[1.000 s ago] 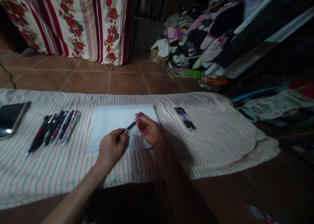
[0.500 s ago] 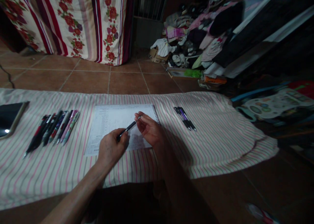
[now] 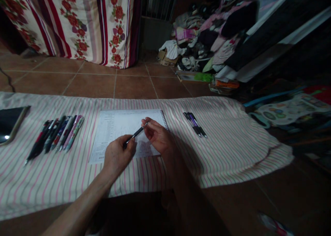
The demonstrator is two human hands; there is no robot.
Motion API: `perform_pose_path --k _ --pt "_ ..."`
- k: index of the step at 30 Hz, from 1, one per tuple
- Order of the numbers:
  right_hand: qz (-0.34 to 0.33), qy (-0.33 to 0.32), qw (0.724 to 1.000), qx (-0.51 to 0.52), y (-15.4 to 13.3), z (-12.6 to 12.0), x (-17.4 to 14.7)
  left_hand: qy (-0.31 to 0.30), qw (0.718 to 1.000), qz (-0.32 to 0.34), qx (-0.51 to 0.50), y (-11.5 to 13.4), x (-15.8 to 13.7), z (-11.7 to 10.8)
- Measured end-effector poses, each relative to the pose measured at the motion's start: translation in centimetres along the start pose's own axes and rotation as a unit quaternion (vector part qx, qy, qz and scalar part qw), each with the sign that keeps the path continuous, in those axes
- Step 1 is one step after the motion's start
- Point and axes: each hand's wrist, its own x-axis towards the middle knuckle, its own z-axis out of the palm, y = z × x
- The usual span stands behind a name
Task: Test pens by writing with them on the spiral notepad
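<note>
A dark pen (image 3: 138, 132) slants between my two hands, above a spiral notebook (image 3: 103, 125) with printed and blank areas. My left hand (image 3: 119, 152) is closed around the pen's lower end. At the upper end, the fingertips of my right hand (image 3: 157, 136) pinch the pen's tip; the small detail between them is too fine to make out. To the left lies a row of several pens (image 3: 55, 134) in mixed colours. A small group of pens (image 3: 195, 125), black and purple, rests right of the notebook.
Striped cloth (image 3: 232, 143) covers the low table. A dark tablet or phone (image 3: 11, 122) lies at its left end. Beyond the tiled floor (image 3: 95, 84) hang a flowered curtain (image 3: 93, 26) and a heap of clothes (image 3: 207, 36). A patterned plastic item (image 3: 289, 108) stands right.
Both hands stay almost still on the pen; the right fingertips shift very slightly at its end. The pens on the cloth have not moved.
</note>
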Motion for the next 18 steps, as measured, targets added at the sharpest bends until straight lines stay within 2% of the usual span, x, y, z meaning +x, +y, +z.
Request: perform_pose_path --k 18 --pt "-0.032 0.008 0.998 -0.051 0.3 0.34 -0.21 -0.003 1.0 -0.003 0.006 0.22 -0.02 -0.22"
